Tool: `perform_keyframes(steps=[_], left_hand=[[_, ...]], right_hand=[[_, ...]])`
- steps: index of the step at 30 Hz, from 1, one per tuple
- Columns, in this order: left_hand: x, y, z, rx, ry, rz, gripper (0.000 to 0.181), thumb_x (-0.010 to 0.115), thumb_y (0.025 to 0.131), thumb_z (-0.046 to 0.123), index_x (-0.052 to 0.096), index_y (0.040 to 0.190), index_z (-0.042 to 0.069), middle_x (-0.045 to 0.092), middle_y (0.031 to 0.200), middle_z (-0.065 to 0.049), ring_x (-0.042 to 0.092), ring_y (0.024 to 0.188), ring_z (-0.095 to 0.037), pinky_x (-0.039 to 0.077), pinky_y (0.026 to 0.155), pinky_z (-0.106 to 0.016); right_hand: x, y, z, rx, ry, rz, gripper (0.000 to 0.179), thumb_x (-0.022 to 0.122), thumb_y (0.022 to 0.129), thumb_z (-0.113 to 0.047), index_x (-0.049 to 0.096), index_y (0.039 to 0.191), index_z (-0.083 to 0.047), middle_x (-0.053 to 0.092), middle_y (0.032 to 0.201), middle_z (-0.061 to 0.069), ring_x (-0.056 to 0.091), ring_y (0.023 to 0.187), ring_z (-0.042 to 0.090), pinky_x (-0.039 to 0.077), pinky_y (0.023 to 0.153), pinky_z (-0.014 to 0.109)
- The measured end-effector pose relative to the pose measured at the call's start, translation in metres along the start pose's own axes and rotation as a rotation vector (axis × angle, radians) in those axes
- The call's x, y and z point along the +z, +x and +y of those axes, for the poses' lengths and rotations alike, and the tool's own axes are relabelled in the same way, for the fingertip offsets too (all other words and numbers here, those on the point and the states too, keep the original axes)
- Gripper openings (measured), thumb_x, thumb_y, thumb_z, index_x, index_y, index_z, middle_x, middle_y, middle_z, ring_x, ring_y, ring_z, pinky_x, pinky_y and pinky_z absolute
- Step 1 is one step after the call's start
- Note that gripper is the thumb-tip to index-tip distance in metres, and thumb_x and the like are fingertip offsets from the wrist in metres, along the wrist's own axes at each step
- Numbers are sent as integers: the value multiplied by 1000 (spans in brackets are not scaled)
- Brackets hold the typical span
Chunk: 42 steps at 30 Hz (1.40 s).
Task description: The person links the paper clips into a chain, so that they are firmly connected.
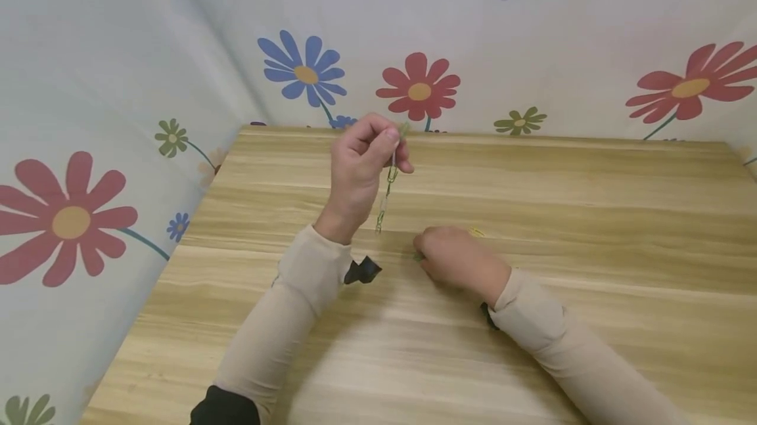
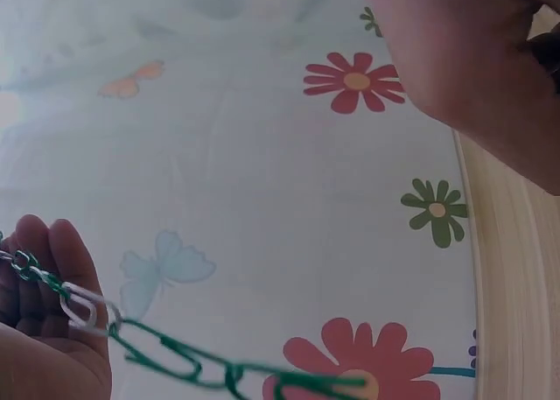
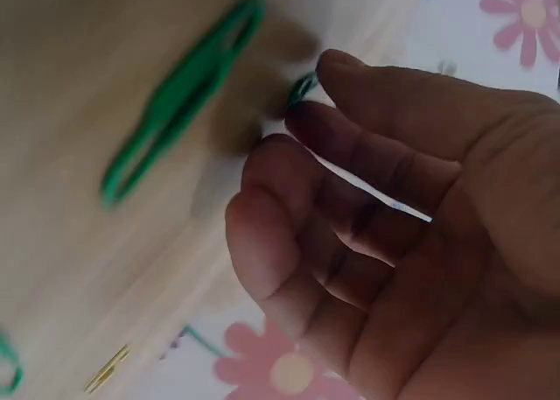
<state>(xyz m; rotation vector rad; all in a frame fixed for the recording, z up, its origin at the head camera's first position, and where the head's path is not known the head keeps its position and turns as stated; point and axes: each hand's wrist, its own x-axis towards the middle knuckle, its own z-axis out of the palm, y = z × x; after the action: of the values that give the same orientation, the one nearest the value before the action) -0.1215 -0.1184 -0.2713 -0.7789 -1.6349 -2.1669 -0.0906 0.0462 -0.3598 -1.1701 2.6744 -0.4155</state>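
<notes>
Raised over the back of the table, my left hand (image 1: 361, 169) pinches a chain of linked paper clips (image 1: 391, 174) between thumb and fingers. The chain hangs down from the fingertips, its links green and white, and crosses the lower part of the left wrist view. Lower and to the right, my right hand (image 1: 458, 257) is close over the tabletop. A small green paper clip (image 3: 302, 87) shows between its thumb and index fingertips in the right wrist view, partly hidden by them. Another green paper clip (image 3: 184, 94), blurred, appears beside that hand.
Yellow paper clips (image 1: 476, 232) lie just behind the right hand on the wood-grain table (image 1: 591, 215). One more green clip (image 3: 9, 365) is cut off at the right wrist view's corner. A flower-printed sheet (image 1: 562, 31) stands along the table's back and left edges.
</notes>
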Motion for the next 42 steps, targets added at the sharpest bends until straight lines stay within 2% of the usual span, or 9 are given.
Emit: perform_keyframes(steps=[4, 7, 14, 20, 24, 30, 32, 36, 42], left_hand=[[2, 0, -1, 1, -5, -22, 15, 55, 95, 5, 57, 85, -6, 60, 75, -1, 59, 64, -14, 58, 61, -28], [4, 1, -2, -1, -6, -41, 19, 55, 95, 5, 53, 86, -12, 60, 75, -1, 59, 65, -14, 58, 61, -28], [6, 1, -3, -33, -8, -65, 24, 56, 94, 8, 51, 89, -15, 60, 75, -1, 59, 65, -14, 58, 61, -28], [7, 1, -2, -39, -21, -75, 11, 56, 95, 8, 61, 85, 6, 60, 76, -2, 59, 66, -14, 58, 61, -28], [7, 1, -3, -43, -32, -75, 14, 56, 94, 7, 64, 86, 16, 60, 75, -1, 59, 66, -13, 58, 61, -27], [6, 1, -3, -42, -19, -81, 14, 56, 94, 9, 64, 87, 18, 60, 76, -1, 59, 65, -13, 58, 62, -26], [6, -1, -3, -44, -18, -82, 15, 56, 95, 8, 64, 87, 17, 60, 75, -1, 59, 65, -13, 58, 62, -26], [6, -3, -4, -44, -11, -83, 14, 56, 94, 9, 63, 85, 16, 60, 74, -2, 58, 64, -14, 57, 61, -27], [9, -5, -4, -37, 24, -120, 18, 55, 94, 9, 56, 83, -6, 58, 73, -3, 58, 64, -16, 57, 60, -28]], right_hand=[[12, -7, -16, -89, -167, 131, 12, 68, 85, 2, 61, 78, -5, 58, 72, 7, 60, 64, 25, 52, 55, 40], [16, -10, -25, -117, -230, 171, 9, 68, 82, 4, 62, 79, -2, 59, 71, 9, 61, 63, 26, 52, 52, 40], [15, -11, -30, -72, -79, 13, 10, 67, 76, 1, 59, 78, -5, 59, 69, 7, 62, 67, 26, 54, 59, 43], [11, -8, -27, -33, 9, -114, 11, 68, 74, -3, 61, 82, -6, 60, 74, 6, 60, 72, 24, 54, 68, 43], [12, -8, -27, -15, 13, -151, 13, 70, 73, -6, 59, 80, -8, 56, 72, 2, 55, 69, 20, 53, 66, 40], [13, -8, -26, -39, 23, -170, 11, 70, 75, -8, 59, 77, -12, 53, 70, -2, 51, 67, 17, 50, 64, 37], [11, -8, -22, -83, 82, -147, 12, 68, 74, -8, 58, 75, -13, 50, 68, -4, 48, 64, 14, 47, 60, 33], [-7, -8, -10, -134, 322, -52, 18, 62, 72, -5, 49, 74, -16, 42, 65, -7, 40, 59, 9, 35, 54, 26], [-55, -24, 9, -64, 661, 204, 28, 57, 79, 2, 61, 103, -11, 53, 74, -1, 51, 63, 15, 42, 57, 28]])
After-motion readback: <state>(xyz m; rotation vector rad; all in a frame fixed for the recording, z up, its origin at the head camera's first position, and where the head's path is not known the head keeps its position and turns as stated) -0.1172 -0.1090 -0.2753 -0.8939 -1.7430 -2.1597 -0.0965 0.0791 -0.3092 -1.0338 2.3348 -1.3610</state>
